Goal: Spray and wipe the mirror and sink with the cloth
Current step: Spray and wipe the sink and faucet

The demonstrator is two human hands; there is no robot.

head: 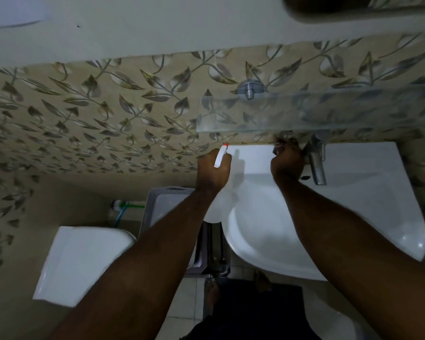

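Observation:
My left hand grips a white spray bottle with a red nozzle tip, held over the left rear corner of the white sink. The bottle's pale body hangs below my wrist. My right hand is closed at the sink's back edge beside the chrome tap, pressing something dark and crumpled, apparently the cloth, against the wall joint. The mirror's lower edge shows at the top right.
A glass shelf juts out over the sink's back, close above my right hand. A white toilet cistern stands at the lower left, with a grey plastic basket and a metal bin between it and the sink. Leaf-patterned tiles cover the wall.

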